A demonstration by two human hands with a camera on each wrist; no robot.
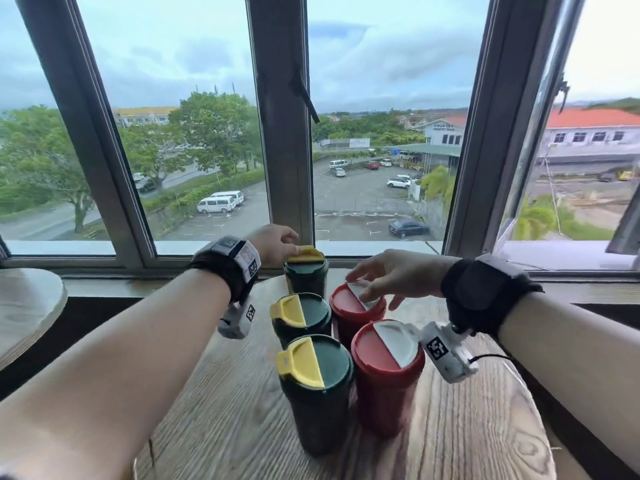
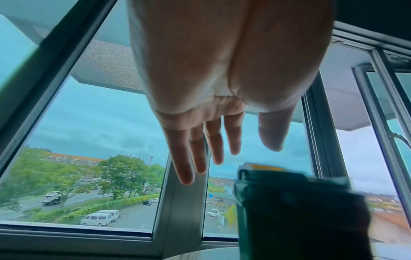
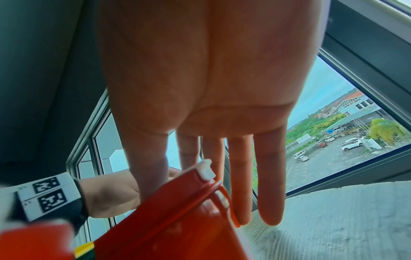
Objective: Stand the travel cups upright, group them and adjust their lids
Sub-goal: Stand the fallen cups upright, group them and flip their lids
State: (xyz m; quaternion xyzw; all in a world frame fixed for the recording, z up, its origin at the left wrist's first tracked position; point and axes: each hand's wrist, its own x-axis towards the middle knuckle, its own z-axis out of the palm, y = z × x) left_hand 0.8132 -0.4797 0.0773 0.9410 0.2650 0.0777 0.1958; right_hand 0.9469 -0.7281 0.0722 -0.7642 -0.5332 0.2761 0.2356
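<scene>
Table: round wooden table [image 1: 242, 420] set against the window sill [image 1: 104, 271]; a second round table top [image 1: 27, 306] stands off to the left.
Cups: five travel cups, all upright, grouped near the table's far edge in two rows running from far edge to near edge.
Left row: three green cups with yellow lid flaps: far green cup [image 1: 306, 275], middle green cup [image 1: 300, 317], near green cup [image 1: 317, 393].
Right row: two red cups with white lid flaps: far red cup [image 1: 353, 317], near red cup [image 1: 386, 372].
Spacing: neighbouring cups stand just beside or touching one another.
Left hand: left hand [image 1: 275, 244] over the far green cup; its fingertips meet the raised yellow flap [image 1: 306, 253] in the head view.
Left grip: wide, fingers straight and relaxed in the wrist view, curled round nothing.
Right hand: right hand [image 1: 394, 275] lies over the far red cup's lid; its fingers rest on the white flap [image 1: 362, 292].
Right grip: wide, fingers extended and spread, pressing rather than clasping.
</scene>
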